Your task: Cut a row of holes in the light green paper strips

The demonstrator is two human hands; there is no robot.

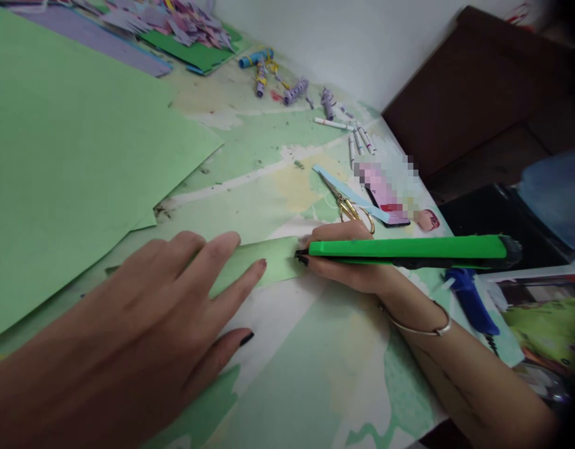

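Observation:
A narrow light-green paper strip (269, 262) lies on the patterned tabletop. My left hand (175, 305) rests flat over its left part, fingers stretched and apart. At the strip's right end my right hand (341, 271) is closed, its fingertips on or right beside the paper. It grips a green box cutter (409, 248) with a black tip and black rear end. The cutter's body extends back over the wrist, and its tip is close to the strip's end; I cannot tell whether a blade is out. Gold-handled scissors (347, 202) lie just beyond the right hand.
A large green sheet (72, 149) covers the left side. Paper scraps (175, 22) are heaped at the back. Tied paper rolls (295, 91), several white markers (360, 140), a phone (385, 196) and a light-blue strip (353, 194) lie beyond. A blue glue gun (472, 302) is at the right.

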